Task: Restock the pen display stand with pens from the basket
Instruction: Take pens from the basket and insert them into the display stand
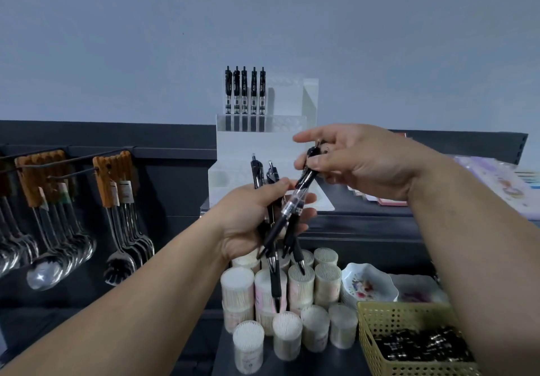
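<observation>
At my five o'clock, the basket [380,327] holds dark pens [420,346]. Ahead, my left hand [248,220] is clenched round a bundle of pens [256,172], tips down. At its two o'clock, my right hand [362,162] pinches the top of one pen [293,200] slanting across the bundle. At twelve o'clock, the display stand [248,147] carries five upright pens [245,92], top tier, left side.

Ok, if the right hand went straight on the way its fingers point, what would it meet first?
Likely the clear display stand, its middle step just beyond the right hand; the pens held in the left hand top out slightly lower. Depth unclear.
</observation>
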